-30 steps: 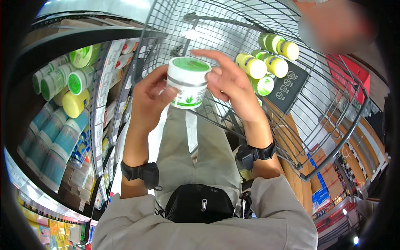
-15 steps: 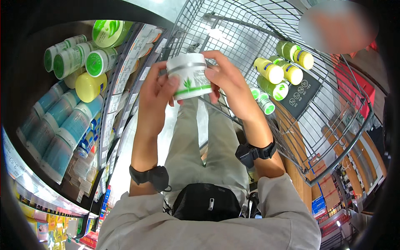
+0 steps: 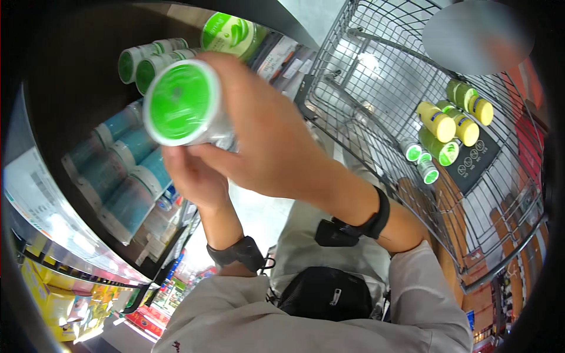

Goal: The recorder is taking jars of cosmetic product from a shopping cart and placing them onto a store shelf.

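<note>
While the right hand [image 3: 262, 126] wraps round the side of a white jar with a green lid [image 3: 181, 103], tipping that lid toward the camera, the left hand [image 3: 197, 176] sits right under it! Part of that left hand hides behind the right thumb, so whether it touches the jar, and how far its fingers spread, I cannot tell.

Out from the hands, and it's a busy shelf [image 3: 88, 88] behind: white jars with green lids [image 3: 147, 67] lying on their sides, a large green tub [image 3: 223, 35] beyond, rows of blue canisters [image 3: 126, 153] below. Swing over to the person's right: a wire shopping cart [image 3: 500, 268], and goods inside it! Yellow jars [image 3: 437, 125] lie bunched with green tubs [image 3: 447, 151], and small white containers with green ends [image 3: 429, 170] sit just beside, near a dark placard [image 3: 471, 167].

So where do things stand? Those pieces look settled in the cart; the jar in the right hand is neither shelved nor in there, its lid on, so by my reading the handling of this one is unfinished.
</note>
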`<state>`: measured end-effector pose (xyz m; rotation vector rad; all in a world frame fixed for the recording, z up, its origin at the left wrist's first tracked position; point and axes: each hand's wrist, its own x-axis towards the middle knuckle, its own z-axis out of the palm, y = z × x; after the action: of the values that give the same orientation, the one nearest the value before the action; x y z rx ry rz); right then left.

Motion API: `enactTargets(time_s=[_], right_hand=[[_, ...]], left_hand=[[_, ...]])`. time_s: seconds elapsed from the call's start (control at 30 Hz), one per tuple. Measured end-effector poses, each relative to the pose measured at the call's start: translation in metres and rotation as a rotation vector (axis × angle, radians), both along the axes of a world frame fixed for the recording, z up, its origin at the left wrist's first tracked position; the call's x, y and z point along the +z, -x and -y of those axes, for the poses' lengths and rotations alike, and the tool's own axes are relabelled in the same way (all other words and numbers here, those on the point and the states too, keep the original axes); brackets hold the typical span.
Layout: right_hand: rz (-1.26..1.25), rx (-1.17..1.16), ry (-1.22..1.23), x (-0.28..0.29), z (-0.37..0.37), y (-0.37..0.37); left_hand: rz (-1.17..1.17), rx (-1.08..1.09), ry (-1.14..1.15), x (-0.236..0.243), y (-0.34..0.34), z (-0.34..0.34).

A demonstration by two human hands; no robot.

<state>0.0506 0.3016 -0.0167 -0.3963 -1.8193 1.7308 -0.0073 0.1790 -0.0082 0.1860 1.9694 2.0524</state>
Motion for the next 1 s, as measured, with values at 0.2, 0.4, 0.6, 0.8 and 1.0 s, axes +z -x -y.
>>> enactTargets(time_s=[0.2, 0.4, 0.6, 0.8, 1.0], right_hand=[[-0.139, -0.129, -0.18, -0.006, 0.013, 0.105], [-0.047, -0.103, -0.393, -0.003, 0.019, 0.174], [0.002, -0.231, -0.414, -0.039, 0.061, 0.239], [0.01, -0.286, -0.283, -0.04, 0.092, 0.253], [0.125, -0.156, -0.15, -0.033, 0.109, 0.249]], left_hand=[[-0.124, 0.132, -0.034, 0.02, 0.049, -0.034], [-0.13, 0.208, 0.123, 0.023, 0.112, -0.025], [0.095, 0.226, 0.071, 0.016, 0.141, -0.024], [0.055, 0.285, 0.057, 0.019, 0.154, -0.029], [-0.05, 0.352, 0.147, 0.013, 0.142, -0.034]])
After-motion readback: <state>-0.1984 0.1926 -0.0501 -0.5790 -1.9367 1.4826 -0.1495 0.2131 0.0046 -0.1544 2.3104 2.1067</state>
